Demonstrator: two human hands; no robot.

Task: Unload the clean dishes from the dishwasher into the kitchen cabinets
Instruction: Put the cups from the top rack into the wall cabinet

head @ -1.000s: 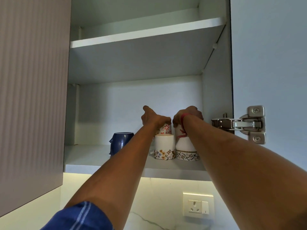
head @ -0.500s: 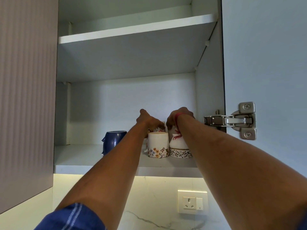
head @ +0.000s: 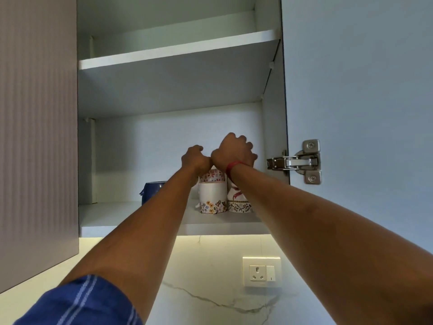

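On the lower shelf (head: 131, 219) of the open wall cabinet stand a white floral mug (head: 212, 199) and, right of it, a white mug with a patterned band (head: 238, 202). Behind them a red-patterned mug (head: 213, 176) shows its upper part. My left hand (head: 195, 160) is at the top left of the red-patterned mug, fingers curled over its rim. My right hand (head: 234, 151), with a red thread at the wrist, hovers above the banded mug, fingers curled and nothing visible in them.
A dark blue mug (head: 150, 191) stands further left on the same shelf, partly behind my left forearm. The upper shelf (head: 178, 52) is bare. The open door with its hinge (head: 297, 161) is on the right and a ribbed door (head: 37, 127) on the left. A wall socket (head: 261, 272) sits below.
My right hand has risen off the top of the banded mug. My left hand stays at the rear red-patterned mug.
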